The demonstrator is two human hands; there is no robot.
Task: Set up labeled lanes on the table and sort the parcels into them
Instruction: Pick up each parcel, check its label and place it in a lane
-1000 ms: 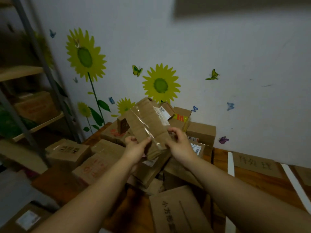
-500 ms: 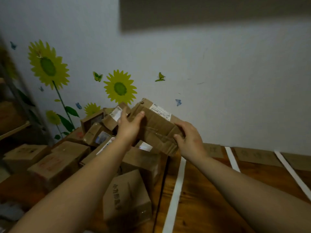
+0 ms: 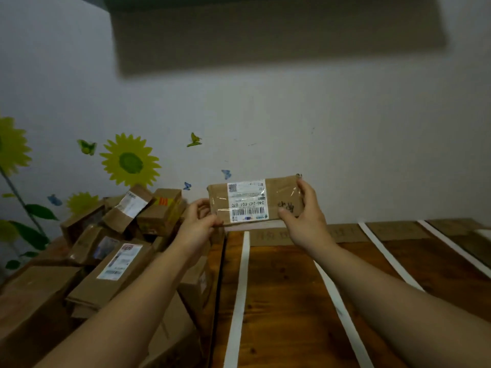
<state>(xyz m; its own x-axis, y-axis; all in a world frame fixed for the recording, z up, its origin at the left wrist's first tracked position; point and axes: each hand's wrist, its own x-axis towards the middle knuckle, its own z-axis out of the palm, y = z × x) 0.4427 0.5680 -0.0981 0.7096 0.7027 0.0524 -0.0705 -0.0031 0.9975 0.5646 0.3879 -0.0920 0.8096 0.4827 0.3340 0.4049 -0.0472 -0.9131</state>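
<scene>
- Both hands are up. My left hand (image 3: 198,221) pinches the left end of the parcel (image 3: 248,200), thumb in front and fingers behind.
- My right hand (image 3: 303,216) grips the right end, thumb across the front just beside a handwritten mark (image 3: 287,207).
- The parcel is in the air over the far edge of the counter (image 3: 281,301), touching only my hands, with its white shipping label facing me.
- Here's what matters: its long axis runs left to right. That is crosswise to the lanes, which run from near edge to far edge between white tape strips (image 3: 240,288).
- As held, it hangs roughly above the lane between the leftmost strip and the next one (only roughly, since this view flattens depth).
- Cardboard lane cards (image 3: 398,231) lie along the far edge, and their writing is too dim for me to read.
- The unsorted pile (image 3: 114,248) sits at the counter's left edge, just beside my left forearm. So my left hand is nearer the pile and my right hand nearer the lanes further right.
- My guess is that this is the read-and-match step. With so much in the pile, sorting looks early.
- If the parcel belongs further right, the right hand should lead. Turning it lengthwise would let it lie inside a lane instead of across a strip.
</scene>
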